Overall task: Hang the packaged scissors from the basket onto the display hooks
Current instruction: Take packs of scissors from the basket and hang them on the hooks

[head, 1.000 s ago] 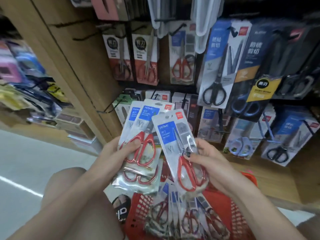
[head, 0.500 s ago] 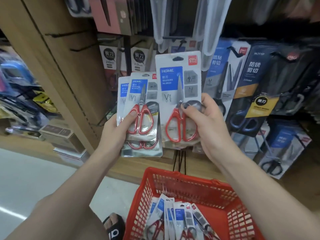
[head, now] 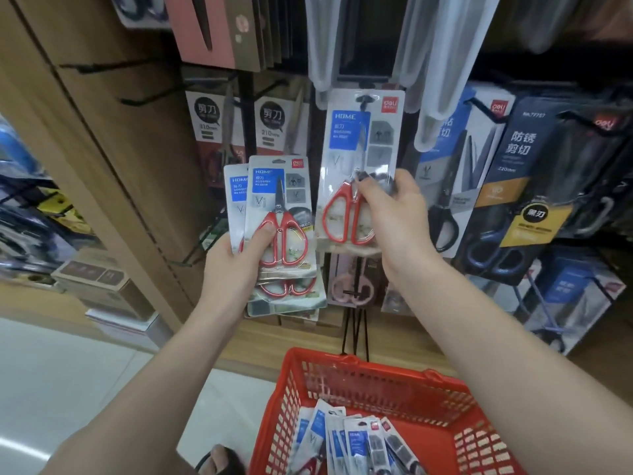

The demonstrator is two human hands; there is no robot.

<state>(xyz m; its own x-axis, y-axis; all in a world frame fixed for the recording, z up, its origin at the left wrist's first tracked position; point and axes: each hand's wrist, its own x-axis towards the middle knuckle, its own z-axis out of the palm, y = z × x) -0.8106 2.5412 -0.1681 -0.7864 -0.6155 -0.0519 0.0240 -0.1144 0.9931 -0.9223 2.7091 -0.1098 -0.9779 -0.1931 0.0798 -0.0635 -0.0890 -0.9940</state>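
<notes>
My right hand (head: 394, 214) pinches one scissors pack (head: 356, 166) at a hook (head: 363, 100); my left hand (head: 236, 258) grips a stack of packs (head: 279, 214).

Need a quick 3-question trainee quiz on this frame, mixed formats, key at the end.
1. True or false: the right hand holds one scissors pack up at a display hook.
2. The left hand holds: A) nothing B) a stack of red-handled packs C) the basket's rim.
3. Fill in: more packs lie in the red ____.

Key: 1 true; 2 B; 3 basket.
</notes>
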